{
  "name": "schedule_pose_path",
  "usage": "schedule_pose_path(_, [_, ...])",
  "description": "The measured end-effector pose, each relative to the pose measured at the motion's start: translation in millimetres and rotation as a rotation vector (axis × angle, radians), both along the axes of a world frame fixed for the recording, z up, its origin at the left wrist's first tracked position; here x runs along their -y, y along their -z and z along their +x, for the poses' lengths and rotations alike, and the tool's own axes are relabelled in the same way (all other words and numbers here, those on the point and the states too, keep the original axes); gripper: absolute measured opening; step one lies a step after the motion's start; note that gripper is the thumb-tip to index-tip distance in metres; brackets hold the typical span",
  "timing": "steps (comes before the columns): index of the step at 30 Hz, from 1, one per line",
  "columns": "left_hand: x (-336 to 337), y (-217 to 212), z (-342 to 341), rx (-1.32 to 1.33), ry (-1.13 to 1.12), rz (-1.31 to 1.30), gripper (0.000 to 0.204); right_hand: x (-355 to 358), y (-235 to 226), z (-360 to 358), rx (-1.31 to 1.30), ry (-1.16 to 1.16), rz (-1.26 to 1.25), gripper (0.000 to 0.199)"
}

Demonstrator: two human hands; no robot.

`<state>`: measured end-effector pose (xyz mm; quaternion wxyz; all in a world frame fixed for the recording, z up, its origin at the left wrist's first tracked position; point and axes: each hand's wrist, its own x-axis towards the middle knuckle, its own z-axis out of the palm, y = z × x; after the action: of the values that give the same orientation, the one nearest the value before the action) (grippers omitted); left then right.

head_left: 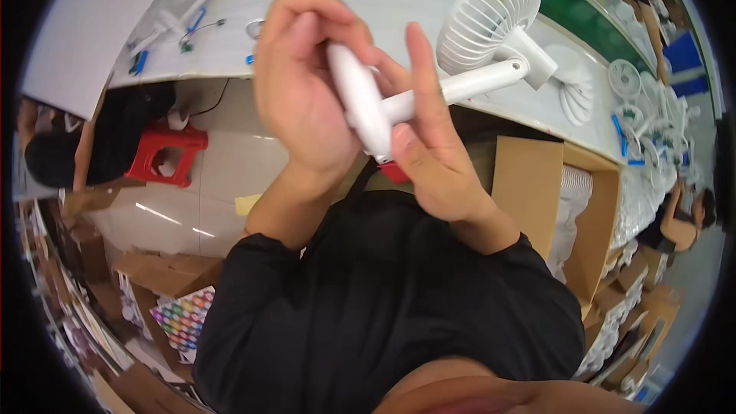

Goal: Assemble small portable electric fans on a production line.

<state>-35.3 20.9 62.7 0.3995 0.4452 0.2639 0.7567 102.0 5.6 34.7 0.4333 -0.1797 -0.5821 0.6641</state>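
A small white desk fan (479,84) is held tilted in front of my chest, its round base (360,100) toward my left and its caged head out to the upper right. My left hand (303,96) cups the underside of the base, fingers curled over its upper rim. On the other side, my right hand (445,172) grips around the base and the foot of the neck. Its thumb lies at the base's near edge, and one finger stretches up across the neck. Part of the right fingers is hidden behind the fan.
Ahead runs a white worktable (368,0) with fan parts, wires and blue pieces. An open cardboard box (529,184) with wrapped goods stands at my right. Several fans (625,80) crowd the table's right end. A red stool (169,153) and other people are nearby.
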Motion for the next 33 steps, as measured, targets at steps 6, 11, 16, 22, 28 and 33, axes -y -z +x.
schedule_pose_path(6, [-27.5, -1.4, 35.7, 0.066, -0.026, 0.012, 0.027, -16.7, 3.6, 21.2, 0.003, 0.054, 0.223, 0.067])
schedule_pose_path(11, [-16.0, 14.4, 33.0, -0.082, -0.094, 0.023, 0.024, -11.9, 16.8, 20.4, 0.047, 0.060, 0.277, 0.066])
schedule_pose_path(16, [-7.4, 17.9, 8.8, -0.220, -0.246, 0.123, 0.017, -17.6, 18.0, -0.7, 0.209, 0.013, 0.447, 0.064])
schedule_pose_path(22, [40.0, 14.3, -1.4, -0.269, -0.190, 0.258, 0.003, 47.5, 12.7, -2.9, 0.192, -0.135, 0.264, 0.067])
schedule_pose_path(28, [84.2, 20.2, 10.2, -0.306, -0.388, 0.471, 0.009, 82.4, 19.1, -21.2, -0.092, -0.046, -0.055, 0.069])
schedule_pose_path(33, [93.0, 15.9, -10.1, -0.337, -0.311, 0.293, 0.005, 98.2, 37.3, -21.0, -0.140, -0.040, -0.066, 0.066])
